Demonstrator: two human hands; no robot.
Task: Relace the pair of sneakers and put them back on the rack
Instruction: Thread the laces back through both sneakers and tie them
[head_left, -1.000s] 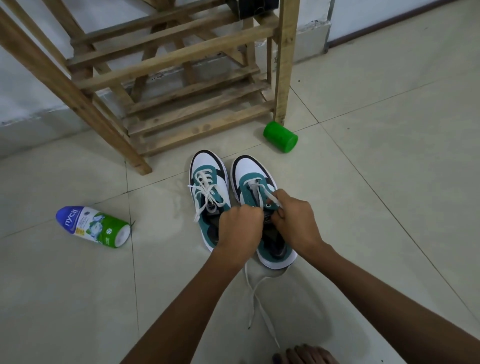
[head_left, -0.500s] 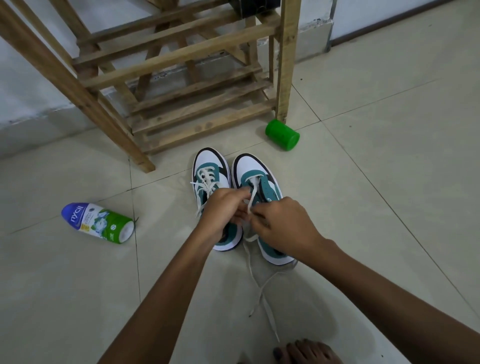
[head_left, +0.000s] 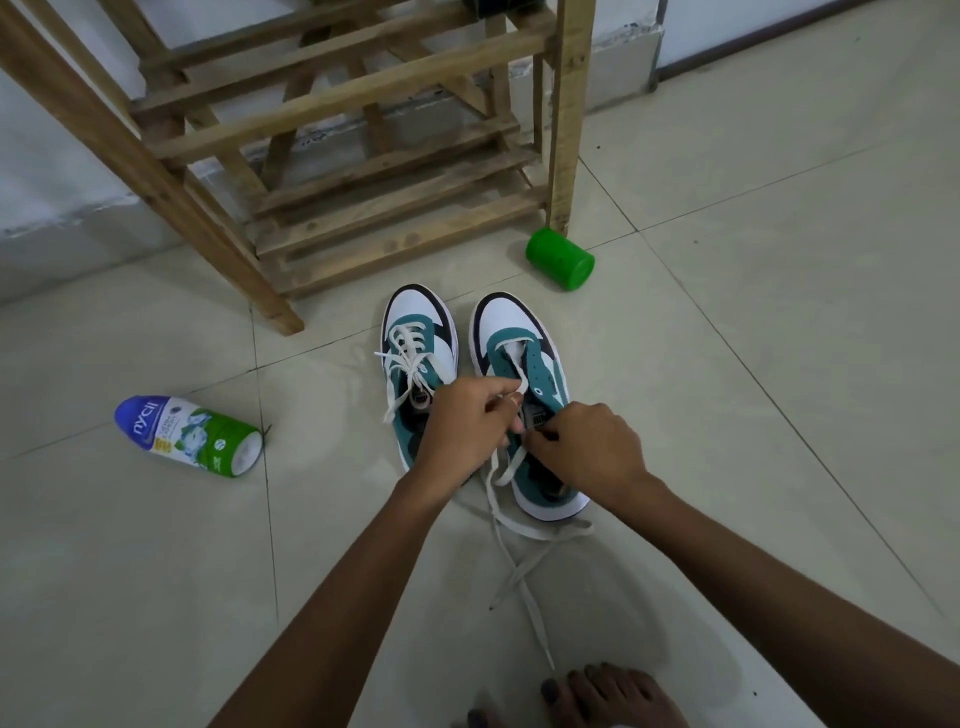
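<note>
Pale tiled floor (head_left: 779, 364); both hands, left hand (head_left: 467, 431) and right hand (head_left: 587, 447), pinch the lace (head_left: 519, 387).

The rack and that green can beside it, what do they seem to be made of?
The rack: bare, unfinished wood, by its visible grain, knots and rough slats. The green can: likely plastic, from its even bright colour and soft sheen, though painted metal cannot be ruled out.
</note>
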